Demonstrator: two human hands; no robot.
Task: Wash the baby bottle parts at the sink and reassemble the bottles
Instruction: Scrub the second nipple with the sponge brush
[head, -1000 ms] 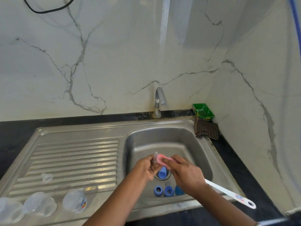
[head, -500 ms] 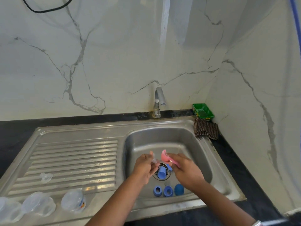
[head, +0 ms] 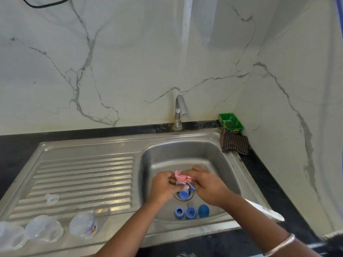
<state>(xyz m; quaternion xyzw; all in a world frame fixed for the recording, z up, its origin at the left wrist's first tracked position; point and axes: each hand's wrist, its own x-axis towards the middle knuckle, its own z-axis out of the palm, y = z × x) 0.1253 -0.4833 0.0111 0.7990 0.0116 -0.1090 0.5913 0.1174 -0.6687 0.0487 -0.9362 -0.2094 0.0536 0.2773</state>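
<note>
Teat (head: 179, 183), clear, low centre over sink (head: 187, 145) drain | left hand (head: 163, 186) pinches it steady | right hand (head: 206, 186) grips pink brush (head: 180, 176), scrubbing it | blue rings (head: 191, 212) below await washing

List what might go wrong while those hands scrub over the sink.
1. The small clear part pinched in the left hand could slip and fall toward the drain below it.
2. The brush's white handle juts past the sink rim; the right hand might knock it there.
</note>
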